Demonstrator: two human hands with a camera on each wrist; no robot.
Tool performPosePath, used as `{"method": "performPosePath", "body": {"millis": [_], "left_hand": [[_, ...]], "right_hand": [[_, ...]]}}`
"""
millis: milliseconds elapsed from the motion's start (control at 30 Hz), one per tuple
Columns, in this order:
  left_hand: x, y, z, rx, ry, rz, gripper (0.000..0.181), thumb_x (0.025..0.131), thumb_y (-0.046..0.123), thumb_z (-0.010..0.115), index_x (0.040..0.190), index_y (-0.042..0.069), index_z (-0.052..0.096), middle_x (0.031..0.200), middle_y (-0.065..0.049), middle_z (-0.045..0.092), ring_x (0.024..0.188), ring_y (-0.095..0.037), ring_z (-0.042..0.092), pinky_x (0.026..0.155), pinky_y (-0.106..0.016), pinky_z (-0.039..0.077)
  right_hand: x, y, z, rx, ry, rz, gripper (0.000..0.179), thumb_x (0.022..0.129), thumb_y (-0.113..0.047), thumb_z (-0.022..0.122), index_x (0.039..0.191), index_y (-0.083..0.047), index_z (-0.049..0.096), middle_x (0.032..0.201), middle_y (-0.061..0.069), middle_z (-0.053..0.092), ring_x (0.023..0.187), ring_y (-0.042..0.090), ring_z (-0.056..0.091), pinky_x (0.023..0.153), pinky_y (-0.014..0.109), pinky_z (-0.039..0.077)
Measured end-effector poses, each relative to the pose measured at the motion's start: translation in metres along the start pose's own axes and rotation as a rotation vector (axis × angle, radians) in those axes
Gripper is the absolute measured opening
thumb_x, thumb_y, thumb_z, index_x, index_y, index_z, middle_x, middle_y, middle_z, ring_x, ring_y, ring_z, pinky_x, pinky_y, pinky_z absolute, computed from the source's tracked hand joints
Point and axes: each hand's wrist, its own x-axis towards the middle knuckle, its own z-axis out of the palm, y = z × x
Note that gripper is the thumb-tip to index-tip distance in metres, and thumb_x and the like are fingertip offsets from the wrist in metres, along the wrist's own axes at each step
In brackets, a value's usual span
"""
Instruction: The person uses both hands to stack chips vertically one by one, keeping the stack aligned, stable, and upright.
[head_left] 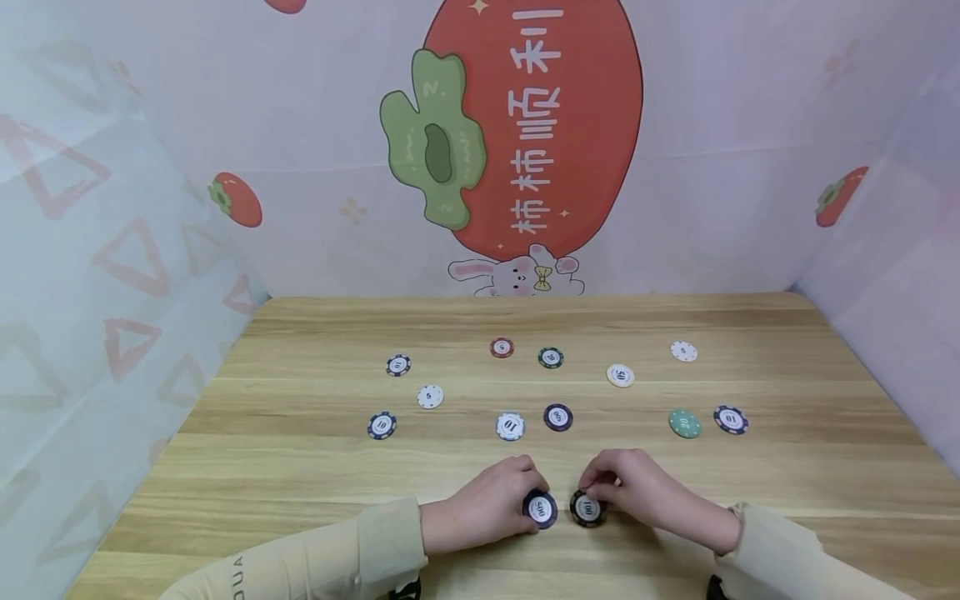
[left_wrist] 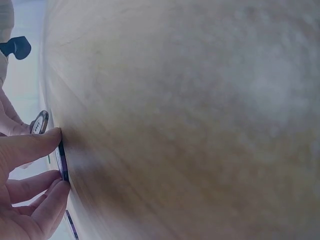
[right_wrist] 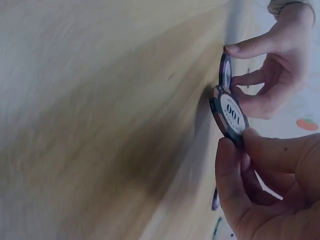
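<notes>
My left hand (head_left: 491,504) pinches a dark purple poker chip (head_left: 540,509) marked 500 between thumb and fingers by its edges. In the left wrist view that chip (left_wrist: 62,162) lies edge-on, at or very near the tabletop. Just to its right, my right hand (head_left: 637,487) holds a black poker chip (head_left: 587,508) marked 100 by its far edge, between thumb and finger. The right wrist view shows this black chip (right_wrist: 231,112) tilted, its near edge off the wood. A small gap parts the two chips in the head view.
On the wooden table (head_left: 315,483) beyond the hands lie several scattered chips, among them a purple chip (head_left: 558,417), a white 10 chip (head_left: 510,427), a green 20 chip (head_left: 685,423) and a red chip (head_left: 502,347). Patterned cloth walls (head_left: 720,208) stand behind and at both sides.
</notes>
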Motion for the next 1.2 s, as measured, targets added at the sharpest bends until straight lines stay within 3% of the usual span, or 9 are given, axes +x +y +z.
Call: {"method": "performPosePath", "body": {"millis": [433, 733, 1200], "left_hand": [[0.000, 0.001, 0.000, 0.006, -0.008, -0.022, 0.035, 0.069, 0.022, 0.078, 0.100, 0.011, 0.065, 0.089, 0.008, 0.052, 0.080, 0.000, 0.046, 0.071, -0.013, 0.040], [0.001, 0.001, -0.001, -0.012, -0.020, -0.033, 0.035, 0.069, 0.021, 0.078, 0.100, 0.011, 0.065, 0.087, 0.008, 0.050, 0.077, 0.001, 0.045, 0.070, -0.012, 0.039], [0.001, 0.002, -0.005, -0.056, -0.054, -0.070, 0.036, 0.068, 0.017, 0.079, 0.100, 0.010, 0.064, 0.088, 0.007, 0.051, 0.079, 0.001, 0.046, 0.072, -0.014, 0.041]], "right_hand": [[0.007, 0.001, 0.014, 0.286, -0.005, 0.176, 0.008, 0.080, 0.001, 0.063, 0.088, 0.003, 0.063, 0.075, 0.004, 0.060, 0.065, 0.015, 0.057, 0.054, 0.024, 0.051], [0.010, -0.001, 0.022, 0.385, 0.006, 0.213, 0.010, 0.081, 0.004, 0.059, 0.090, 0.008, 0.060, 0.074, 0.006, 0.058, 0.065, 0.015, 0.058, 0.056, 0.026, 0.052], [0.011, -0.010, 0.033, 0.340, 0.006, 0.161, 0.009, 0.080, 0.003, 0.059, 0.088, 0.008, 0.060, 0.072, 0.005, 0.059, 0.066, 0.017, 0.058, 0.055, 0.024, 0.051]]}}
